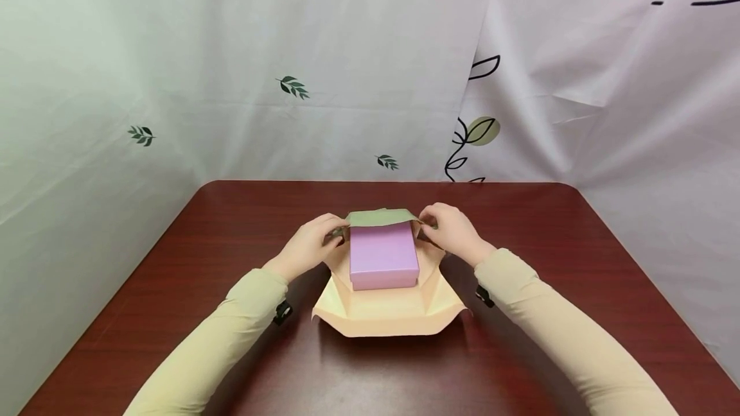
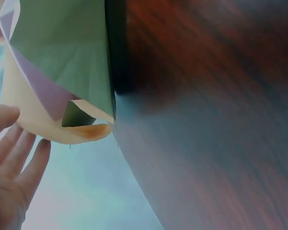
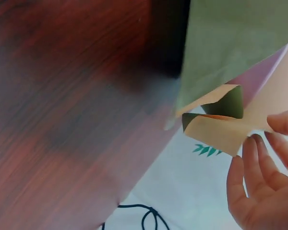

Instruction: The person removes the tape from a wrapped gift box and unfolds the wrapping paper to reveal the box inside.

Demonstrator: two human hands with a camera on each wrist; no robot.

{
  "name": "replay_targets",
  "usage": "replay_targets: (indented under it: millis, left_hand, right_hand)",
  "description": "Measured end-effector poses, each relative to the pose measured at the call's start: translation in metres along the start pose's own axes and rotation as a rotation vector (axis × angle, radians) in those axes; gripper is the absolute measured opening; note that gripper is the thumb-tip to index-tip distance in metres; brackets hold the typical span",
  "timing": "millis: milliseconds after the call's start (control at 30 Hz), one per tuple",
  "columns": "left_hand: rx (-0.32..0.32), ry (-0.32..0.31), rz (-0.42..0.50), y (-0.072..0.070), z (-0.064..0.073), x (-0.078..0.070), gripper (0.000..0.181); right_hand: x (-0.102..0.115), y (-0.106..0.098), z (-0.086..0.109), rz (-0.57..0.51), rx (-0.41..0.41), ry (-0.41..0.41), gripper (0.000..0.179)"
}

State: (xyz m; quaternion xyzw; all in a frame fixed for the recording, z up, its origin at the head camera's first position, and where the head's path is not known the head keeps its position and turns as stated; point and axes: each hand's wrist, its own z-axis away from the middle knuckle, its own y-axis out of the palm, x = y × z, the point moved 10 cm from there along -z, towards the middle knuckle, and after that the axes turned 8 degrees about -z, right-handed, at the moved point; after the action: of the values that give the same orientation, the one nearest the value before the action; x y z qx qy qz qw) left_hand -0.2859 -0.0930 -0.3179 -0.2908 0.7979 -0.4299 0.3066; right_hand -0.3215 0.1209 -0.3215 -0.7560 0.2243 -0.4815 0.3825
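Note:
A purple box sits in the middle of a sheet of wrapping paper, cream inside and green outside. The paper's far side is folded over the box's back edge and shows a green flap. At the back left corner, my left hand pinches the paper's side edge between thumb and fingers. My right hand does the same at the back right corner. Both wrist views show the paper's end curled, with a small green fold beside the left hand and another green fold by the right.
The dark red wooden table has rounded far corners. Behind it and along both sides hangs a white cloth printed with leaves. The paper's near side lies spread toward me, its edges bent up off the table.

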Motion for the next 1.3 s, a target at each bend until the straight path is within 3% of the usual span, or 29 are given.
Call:
replay_targets:
  millis: [300,500,600,767,900,1000,1067,1200,1300]
  left_hand:
    - [-0.066,-0.147,0.004,-0.007,-0.005,0.020,0.025]
    - [-0.111,-0.202,0.013,-0.013,-0.013,0.025,0.022]
    - [-0.119,-0.241,0.066,-0.013,-0.019,0.030,0.024]
    - [-0.141,-0.271,0.133,-0.012,-0.022,0.035,0.027]
    - [-0.215,-0.196,0.051,-0.018,-0.019,0.026,0.024]
    - [-0.289,-0.074,-0.042,-0.025,-0.017,0.011,0.017]
    - [-0.302,0.018,-0.101,-0.026,-0.017,-0.002,0.014]
    - [-0.209,0.123,-0.171,-0.016,-0.019,-0.018,0.006]
    - [-0.091,0.115,-0.201,-0.003,-0.021,-0.017,0.013]
  right_hand:
    - [-0.019,-0.020,-0.002,0.003,-0.162,0.064,0.009]
    - [-0.026,-0.033,-0.002,0.020,-0.274,0.120,0.014]
    - [-0.025,-0.029,-0.005,-0.040,-0.253,0.099,0.021]
    - [-0.021,-0.004,-0.010,-0.108,-0.065,0.013,0.051]
    - [-0.017,0.011,-0.011,-0.059,0.052,-0.054,0.060]
    - [-0.017,0.016,-0.012,-0.024,0.079,-0.071,0.060]
    - [-0.020,0.018,-0.014,-0.007,0.099,-0.061,0.062]
    - [-0.026,0.024,-0.016,0.025,0.151,-0.022,0.067]
    - [-0.032,0.032,-0.017,0.069,0.199,0.002,0.068]
